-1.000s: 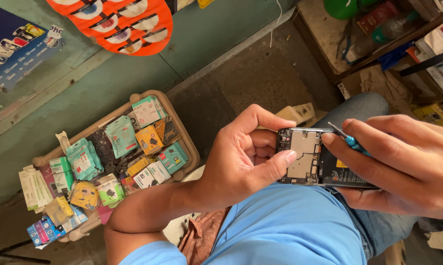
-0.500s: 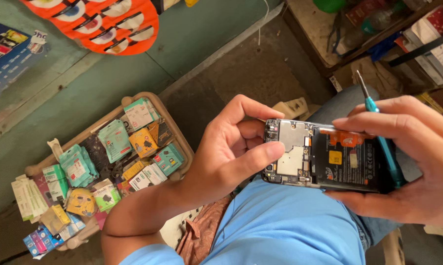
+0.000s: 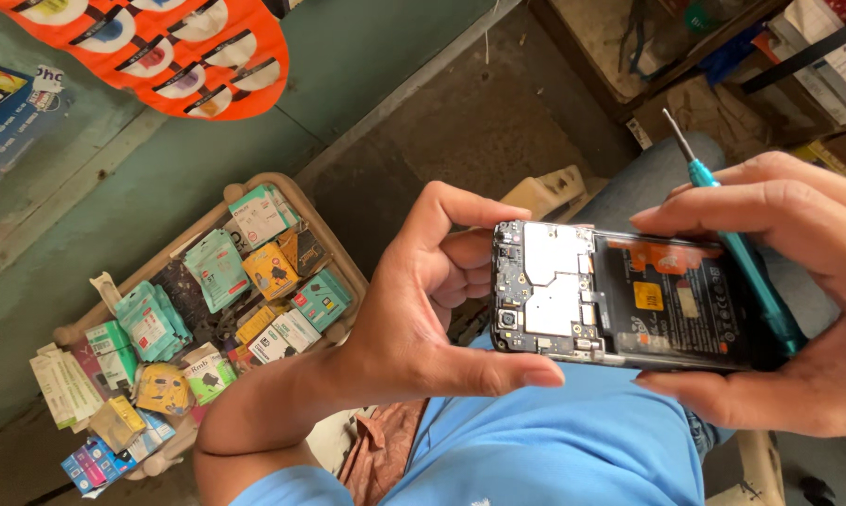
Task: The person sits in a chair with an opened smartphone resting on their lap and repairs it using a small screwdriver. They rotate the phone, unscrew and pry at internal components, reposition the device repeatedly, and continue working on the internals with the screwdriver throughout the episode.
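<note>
My left hand [image 3: 414, 319] pinches the opened phone [image 3: 620, 295] steady while right fingers [image 3: 770, 201] clamp phone and screwdriver [image 3: 737, 248]; I'd keep it level.

A tan wooden tray [image 3: 348, 267] crammed with small teal, orange and white accessory packets [image 3: 215, 269] is seen on the grey concrete floor [image 3: 460, 122]. An orange plastic card of packaged items [image 3: 175, 52] is laid above it, near a green painted surface [image 3: 348, 56].

Opened phone [image 3: 620, 300], back cover off, gripped at its ends by left hand [image 3: 423, 309] and right hand [image 3: 798, 309]; teal screwdriver [image 3: 737, 248] in right. Tray [image 3: 343, 258] of small packets beyond.
</note>
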